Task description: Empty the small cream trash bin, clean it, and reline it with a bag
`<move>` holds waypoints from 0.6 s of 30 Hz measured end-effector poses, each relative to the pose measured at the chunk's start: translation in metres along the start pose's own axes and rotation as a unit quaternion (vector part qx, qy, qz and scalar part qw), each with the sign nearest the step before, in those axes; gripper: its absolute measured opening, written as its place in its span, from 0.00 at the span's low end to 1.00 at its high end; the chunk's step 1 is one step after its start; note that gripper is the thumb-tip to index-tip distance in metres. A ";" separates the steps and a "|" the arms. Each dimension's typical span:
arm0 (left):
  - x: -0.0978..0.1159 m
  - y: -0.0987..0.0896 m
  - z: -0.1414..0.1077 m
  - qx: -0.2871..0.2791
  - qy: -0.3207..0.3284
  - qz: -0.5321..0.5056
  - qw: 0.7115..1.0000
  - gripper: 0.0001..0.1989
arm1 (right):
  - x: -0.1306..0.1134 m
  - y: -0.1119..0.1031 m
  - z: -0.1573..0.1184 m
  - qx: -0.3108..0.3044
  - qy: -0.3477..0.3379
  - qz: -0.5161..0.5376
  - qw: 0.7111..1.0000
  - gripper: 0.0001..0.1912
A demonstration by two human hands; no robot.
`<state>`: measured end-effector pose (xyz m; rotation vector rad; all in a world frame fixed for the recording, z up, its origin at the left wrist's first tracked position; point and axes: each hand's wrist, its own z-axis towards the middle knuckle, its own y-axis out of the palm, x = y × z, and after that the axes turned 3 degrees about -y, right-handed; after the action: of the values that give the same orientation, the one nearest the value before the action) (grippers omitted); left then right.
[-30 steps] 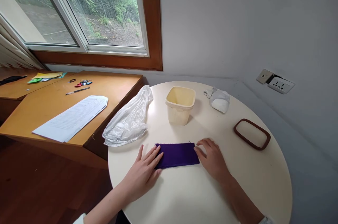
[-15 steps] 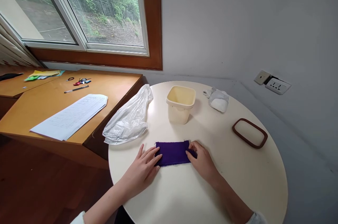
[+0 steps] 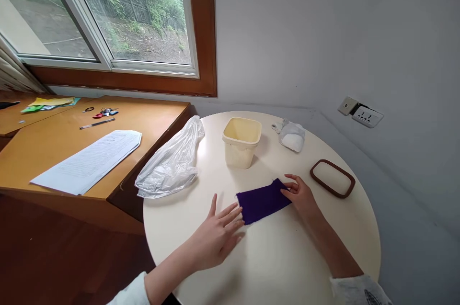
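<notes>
A flat purple piece of cloth (image 3: 264, 201) with frayed edges lies aslant near the middle of the round white table (image 3: 283, 257). My right hand (image 3: 301, 196) pinches its right end between thumb and fingers. At the cloth's left edge is my left hand (image 3: 219, 235), fingers spread, the fingertips reaching the edge; whether they press on it I cannot tell. Behind the cloth stands a cream plastic bin (image 3: 241, 144), open at the top. To the right of my right hand lies a brown rounded rectangular frame (image 3: 332, 178).
A crumpled clear plastic bag (image 3: 170, 161) lies at the table's left edge. A small bag with white stuff (image 3: 292, 136) sits at the back right. On the wooden desk (image 3: 158, 118) are papers (image 3: 89, 161), a pen (image 3: 97, 123) and small items. A socket (image 3: 367, 116) is on the wall.
The purple cloth has moved right and slightly away, its right end turned upward, with my right hand on it. My left hand has followed to the right, fingers more spread.
</notes>
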<state>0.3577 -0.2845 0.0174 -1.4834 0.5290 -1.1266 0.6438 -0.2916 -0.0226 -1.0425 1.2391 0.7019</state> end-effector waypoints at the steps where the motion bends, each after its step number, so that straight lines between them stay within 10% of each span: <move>1: 0.001 0.002 0.003 0.010 0.001 -0.007 1.000 0.17 | -0.001 -0.006 0.001 0.008 -0.004 -0.024 1.000 0.26; 9: -0.009 0.022 0.010 0.136 -0.058 -0.053 0.988 0.13 | -0.028 0.038 -0.025 -0.003 -0.140 -0.184 0.973 0.26; 18: -0.013 0.028 0.009 0.151 -0.087 -0.085 0.981 0.13 | -0.017 0.082 -0.052 -0.088 -0.222 -0.249 0.939 0.27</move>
<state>0.3668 -0.2766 -0.0122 -1.3610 0.1042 -1.1399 0.5467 -0.3047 -0.0265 -1.2024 0.4962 0.6086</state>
